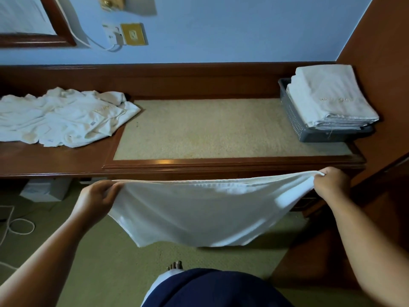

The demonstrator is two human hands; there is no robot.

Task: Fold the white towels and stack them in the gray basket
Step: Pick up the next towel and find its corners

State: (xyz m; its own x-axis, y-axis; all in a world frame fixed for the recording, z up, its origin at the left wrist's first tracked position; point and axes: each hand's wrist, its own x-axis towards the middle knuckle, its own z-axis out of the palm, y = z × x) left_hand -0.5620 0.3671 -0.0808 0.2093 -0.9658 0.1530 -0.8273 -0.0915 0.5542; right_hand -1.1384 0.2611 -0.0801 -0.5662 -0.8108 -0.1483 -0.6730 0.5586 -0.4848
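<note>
A white towel (199, 209) hangs spread out in the air in front of the wooden desk's front edge. My left hand (97, 196) grips its top left corner and my right hand (329, 181) grips its top right corner, so the upper hem is stretched between them. The gray basket (294, 120) stands at the desk's far right with a stack of folded white towels (329, 96) in it, rising above its rim. A heap of unfolded white towels (62, 116) lies on the desk's left part.
The desk (221, 165) has a beige inlaid panel (210, 129) in the middle. A wooden side wall (380, 63) closes the right. On the floor lie a white box (44, 189), cables (17, 227) and my bare foot (176, 265).
</note>
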